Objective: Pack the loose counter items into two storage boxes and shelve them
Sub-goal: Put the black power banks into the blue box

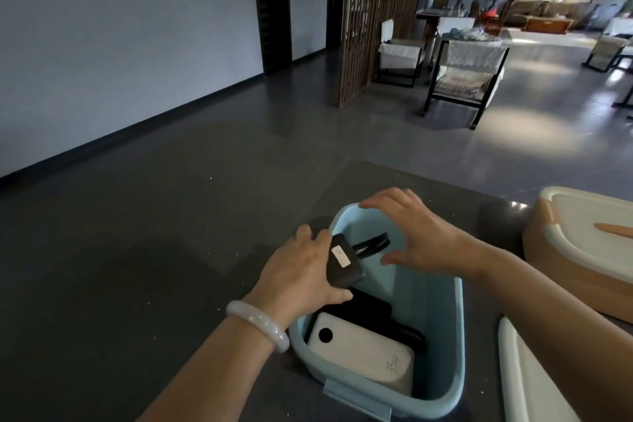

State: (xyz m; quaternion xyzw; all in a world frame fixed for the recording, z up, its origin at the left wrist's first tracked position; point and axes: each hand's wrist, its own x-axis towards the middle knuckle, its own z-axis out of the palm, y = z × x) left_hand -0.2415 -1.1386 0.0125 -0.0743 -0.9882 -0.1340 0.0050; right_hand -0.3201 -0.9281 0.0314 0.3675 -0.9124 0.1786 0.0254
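Note:
A light blue storage box [448, 336] stands open on the dark counter right below me. Inside it lie a white power bank [363, 349] marked 35W and a flat black item [373, 310] under it. My left hand [301, 274] grips a black adapter [344, 262] with a white label over the box's left rim; its black cable [373, 245] loops into the box. My right hand [418, 233] hovers above the far end of the box, fingers spread, holding nothing. An orange storage box [561, 250] with a closed white lid stands to the right.
A white lid [534, 384] lies at the lower right beside the blue box. The counter's far edge [411, 178] drops to a dark floor. Chairs [462, 75] and a wooden lattice screen [373, 17] stand farther back.

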